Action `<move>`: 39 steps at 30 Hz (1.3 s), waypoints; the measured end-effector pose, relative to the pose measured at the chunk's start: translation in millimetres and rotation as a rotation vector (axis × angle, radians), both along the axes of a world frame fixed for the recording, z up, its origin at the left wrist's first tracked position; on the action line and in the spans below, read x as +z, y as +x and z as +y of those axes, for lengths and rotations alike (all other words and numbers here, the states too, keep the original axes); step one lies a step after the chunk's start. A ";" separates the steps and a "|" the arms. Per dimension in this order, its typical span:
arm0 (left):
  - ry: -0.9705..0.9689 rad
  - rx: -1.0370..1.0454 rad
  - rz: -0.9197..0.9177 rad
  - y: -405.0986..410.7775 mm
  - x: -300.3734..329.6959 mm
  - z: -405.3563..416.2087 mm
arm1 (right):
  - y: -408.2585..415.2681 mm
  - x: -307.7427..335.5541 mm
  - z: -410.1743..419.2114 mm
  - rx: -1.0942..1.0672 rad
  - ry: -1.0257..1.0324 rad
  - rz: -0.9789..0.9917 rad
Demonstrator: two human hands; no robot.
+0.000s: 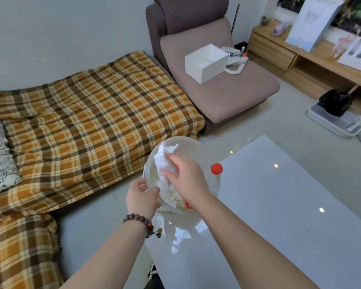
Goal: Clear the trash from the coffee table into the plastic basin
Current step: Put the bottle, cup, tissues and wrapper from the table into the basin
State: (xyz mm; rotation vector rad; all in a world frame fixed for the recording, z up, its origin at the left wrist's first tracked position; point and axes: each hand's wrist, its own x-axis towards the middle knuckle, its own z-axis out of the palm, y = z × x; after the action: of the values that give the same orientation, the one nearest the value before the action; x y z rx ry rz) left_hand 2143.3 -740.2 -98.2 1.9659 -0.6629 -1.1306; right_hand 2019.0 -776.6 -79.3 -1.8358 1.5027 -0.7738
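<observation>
Right hand [186, 176] clutches crumpled tissue [165, 161] at its ten o'clock, inside plastic basin [154, 152]; left hand [142, 195] grips its rim

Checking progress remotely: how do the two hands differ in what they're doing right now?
The left hand grips the near rim of the plastic basin, steadying it; the right hand reaches inside, clutching crumpled white tissue. The left wrist wears a bead bracelet; the right is bare. Both work at the basin.

arms: bare, no sleeves | left wrist: dark wood bead bracelet [138, 220] w/ small dangling beads
</observation>
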 end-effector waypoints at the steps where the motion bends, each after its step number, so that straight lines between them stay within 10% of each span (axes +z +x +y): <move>1: -0.005 0.004 0.006 0.5 3.0 2.4 | 3.2 0.3 1.5 0.032 0.050 0.041; 12: -0.065 0.074 0.055 45.3 24.5 16.0 | -34.6 13.1 15.0 -0.169 -0.066 -0.009; 18: -0.036 0.134 0.087 92.7 31.4 23.9 | -35.6 -12.1 18.3 -0.259 0.267 -0.027; 26: -0.027 0.205 0.170 172.3 27.2 19.3 | 34.9 -26.6 8.0 -0.218 0.574 -0.470; 39: 0.022 0.164 0.234 347.9 -26.2 -117.0 | 219.9 -68.7 -126.3 -0.437 0.606 -0.586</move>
State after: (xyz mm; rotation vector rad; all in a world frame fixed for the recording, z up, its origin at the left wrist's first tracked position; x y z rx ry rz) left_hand 2491.2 -857.3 -124.4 1.8325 -0.3614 -1.2446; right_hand 2239.0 -902.9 -147.9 -0.7571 1.5179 -0.8364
